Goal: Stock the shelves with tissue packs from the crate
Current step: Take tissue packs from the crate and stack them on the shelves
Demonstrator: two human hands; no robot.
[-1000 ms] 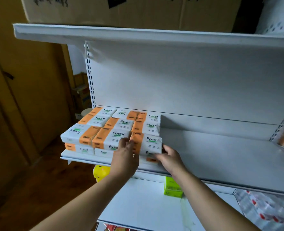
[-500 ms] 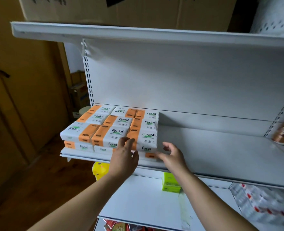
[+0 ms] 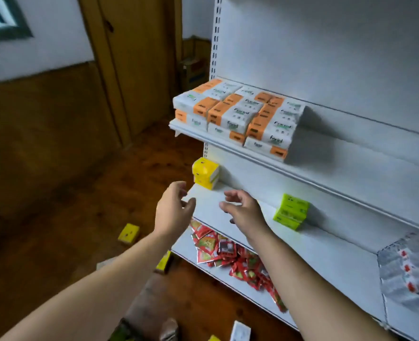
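Left hand [image 3: 172, 207] and right hand [image 3: 244, 209] both empty, fingers loose, but that front tissue pack [image 3: 265, 145] hugs the shelf [image 3: 351, 153] lip, so one bump could drop it.

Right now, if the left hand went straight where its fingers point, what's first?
Probably the yellow pack at the left end of the middle shelf: the open left hand sits just below it, fingers aimed up at it. Depth unclear; the shelf edge could come first.
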